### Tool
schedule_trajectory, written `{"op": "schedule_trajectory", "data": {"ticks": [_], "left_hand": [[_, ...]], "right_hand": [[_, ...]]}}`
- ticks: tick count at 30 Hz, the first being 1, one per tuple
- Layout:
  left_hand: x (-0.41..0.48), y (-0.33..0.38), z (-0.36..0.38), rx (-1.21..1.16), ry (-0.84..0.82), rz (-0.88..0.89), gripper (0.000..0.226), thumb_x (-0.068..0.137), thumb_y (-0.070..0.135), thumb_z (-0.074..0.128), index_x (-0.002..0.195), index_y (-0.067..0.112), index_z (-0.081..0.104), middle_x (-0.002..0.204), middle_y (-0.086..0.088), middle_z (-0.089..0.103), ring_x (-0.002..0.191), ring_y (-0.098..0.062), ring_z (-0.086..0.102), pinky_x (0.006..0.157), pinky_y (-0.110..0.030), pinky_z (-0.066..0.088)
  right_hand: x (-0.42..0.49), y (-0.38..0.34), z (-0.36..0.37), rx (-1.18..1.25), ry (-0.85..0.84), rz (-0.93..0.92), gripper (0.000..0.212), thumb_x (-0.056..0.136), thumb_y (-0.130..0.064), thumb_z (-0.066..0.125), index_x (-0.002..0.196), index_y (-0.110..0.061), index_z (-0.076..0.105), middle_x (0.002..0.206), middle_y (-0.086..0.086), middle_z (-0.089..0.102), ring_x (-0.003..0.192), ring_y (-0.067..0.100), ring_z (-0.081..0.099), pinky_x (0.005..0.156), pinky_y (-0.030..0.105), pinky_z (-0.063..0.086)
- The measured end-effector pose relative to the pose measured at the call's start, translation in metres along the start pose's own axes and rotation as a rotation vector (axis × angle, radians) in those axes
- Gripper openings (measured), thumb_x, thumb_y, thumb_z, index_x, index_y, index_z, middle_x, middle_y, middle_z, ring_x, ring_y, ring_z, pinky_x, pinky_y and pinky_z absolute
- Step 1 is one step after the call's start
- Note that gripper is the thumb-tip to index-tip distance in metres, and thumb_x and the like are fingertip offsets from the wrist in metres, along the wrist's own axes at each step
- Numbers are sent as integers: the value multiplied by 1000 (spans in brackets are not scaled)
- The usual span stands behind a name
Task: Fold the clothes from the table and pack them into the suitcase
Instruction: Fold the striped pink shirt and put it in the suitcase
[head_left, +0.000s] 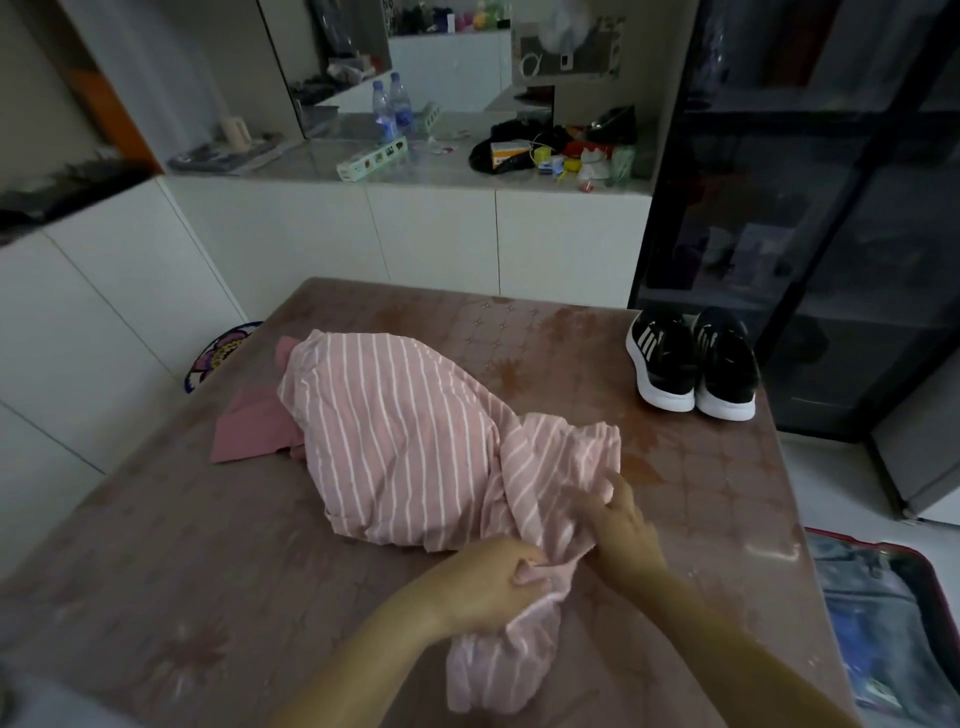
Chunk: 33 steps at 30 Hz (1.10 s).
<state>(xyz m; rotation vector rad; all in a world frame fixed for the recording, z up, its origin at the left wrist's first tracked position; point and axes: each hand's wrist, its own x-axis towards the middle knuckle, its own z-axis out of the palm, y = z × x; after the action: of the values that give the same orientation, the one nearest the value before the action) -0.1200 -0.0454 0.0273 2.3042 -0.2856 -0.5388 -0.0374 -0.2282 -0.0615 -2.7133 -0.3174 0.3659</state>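
Near the table's (701, 467) front edge, the left hand (488, 582) has its fingers curled round a bunched end of the pink striped garment (405, 431), and just beside it the right hand (618, 525) pinches a fold. The garment lies mid-table over a plain pink cloth (249, 431), with bare tabletop on both sides. The open suitcase (883, 597) sits below the right edge, and black sneakers (691, 364) stand at the far right corner.

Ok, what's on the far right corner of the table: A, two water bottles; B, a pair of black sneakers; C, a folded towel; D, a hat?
B: the pair of black sneakers stands on the table at its far right corner, apart from the pink striped garment.
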Motion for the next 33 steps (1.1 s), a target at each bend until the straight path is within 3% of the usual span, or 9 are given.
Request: {"op": "schedule_trajectory", "data": {"ticks": [5, 9, 11, 13, 16, 20, 24, 28, 33], "left_hand": [[-5, -30, -40, -18, 413, -172, 18, 92, 22, 55, 86, 9, 66, 84, -4, 66, 80, -20, 61, 79, -37, 50], [2, -40, -42, -49, 471, -232, 18, 86, 32, 66, 100, 21, 64, 100, 7, 66, 95, -12, 61, 84, -27, 48], [8, -31, -33, -113, 402, -199, 54, 76, 39, 75, 125, 28, 55, 117, 16, 59, 107, -3, 55, 89, -19, 42], [15, -21, -22, -87, 341, -174, 76, 61, 50, 79, 130, 38, 48, 120, 21, 58, 107, 0, 56, 92, -24, 47], [28, -12, -21, 18, 349, -191, 36, 64, 43, 71, 99, 33, 66, 85, 11, 70, 80, -7, 66, 75, -35, 55], [22, -3, -50, -107, 550, -169, 11, 78, 12, 69, 81, 19, 61, 72, 11, 61, 76, -13, 61, 66, -22, 45], [-3, 26, -97, -230, 666, -51, 27, 81, 1, 66, 76, 27, 58, 72, 13, 60, 64, 5, 55, 57, -5, 41], [-14, 47, -134, -342, 786, 29, 28, 82, 10, 69, 74, 34, 58, 72, 21, 60, 64, 12, 55, 58, -2, 40], [-24, 45, -155, -481, 851, -17, 29, 60, 34, 74, 86, 22, 71, 92, 0, 73, 94, -18, 67, 91, -37, 52]], "right_hand": [[5, -4, -9, 243, 78, -32, 34, 77, -29, 52, 108, -25, 65, 114, -4, 65, 108, 26, 57, 96, 39, 36], [1, -26, -35, 451, 38, -260, 36, 76, 1, 55, 82, -35, 60, 73, -23, 63, 75, 0, 59, 69, 20, 42], [-3, -43, -48, 498, 17, -347, 45, 73, 8, 55, 71, -38, 58, 66, -31, 60, 70, -10, 56, 66, 19, 40], [-9, -60, -58, 559, -24, -429, 37, 72, 7, 53, 80, -25, 71, 73, -25, 66, 76, -7, 61, 69, 20, 46], [-17, -69, -73, 794, -144, -449, 24, 83, 5, 60, 92, -11, 74, 89, -3, 74, 89, 12, 68, 81, 26, 54], [-14, -45, -73, 1079, 12, -233, 27, 89, -3, 54, 102, -21, 68, 97, -9, 71, 96, 7, 64, 76, 13, 47], [12, -21, -39, 742, 38, -62, 36, 92, -10, 49, 120, -31, 56, 117, 0, 62, 112, 19, 58, 83, 20, 46], [26, -58, -18, 467, -79, -107, 101, 56, -65, 65, 145, -32, 28, 136, -11, 37, 123, 13, 40, 101, 42, 41], [29, -119, -12, 936, -175, -61, 136, 35, -71, 82, 142, -4, 30, 136, 0, 39, 123, 13, 41, 78, 0, 38]]}}
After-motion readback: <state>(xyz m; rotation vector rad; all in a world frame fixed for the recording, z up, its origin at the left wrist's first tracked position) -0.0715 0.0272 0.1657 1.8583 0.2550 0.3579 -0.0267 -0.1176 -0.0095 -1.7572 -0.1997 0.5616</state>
